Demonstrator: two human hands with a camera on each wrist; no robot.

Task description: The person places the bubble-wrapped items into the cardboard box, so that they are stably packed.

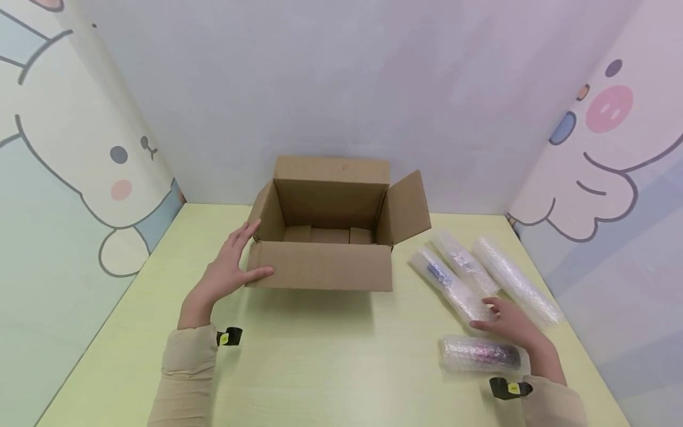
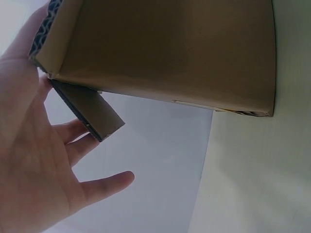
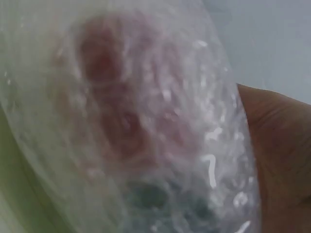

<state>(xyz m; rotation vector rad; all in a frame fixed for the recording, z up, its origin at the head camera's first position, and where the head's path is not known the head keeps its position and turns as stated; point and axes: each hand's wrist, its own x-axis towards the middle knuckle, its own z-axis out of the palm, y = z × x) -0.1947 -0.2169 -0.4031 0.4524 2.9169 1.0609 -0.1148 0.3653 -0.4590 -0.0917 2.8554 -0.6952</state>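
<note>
An open cardboard box [image 1: 320,265] stands in the middle of the table in the head view, its flaps folded outward. My left hand [image 1: 226,267] touches its near left corner, thumb over the front flap, other fingers along the left side. In the left wrist view the hand [image 2: 34,160] is spread beside the cardboard [image 2: 175,48]. On the right, my right hand [image 1: 509,323] holds the near end of a bubble-wrapped package [image 1: 448,284] between thumb and fingers. A blurred wrapped package [image 3: 121,107] fills most of the right wrist view, hiding the fingers.
Two more bubble-wrapped packages, one in the middle [image 1: 466,264] and a longer one [image 1: 514,279], lie beside the held one. A shorter wrapped package [image 1: 480,354] with pink and dark contents lies nearer, beside my right wrist. Walls border the pale yellow table [image 1: 320,362].
</note>
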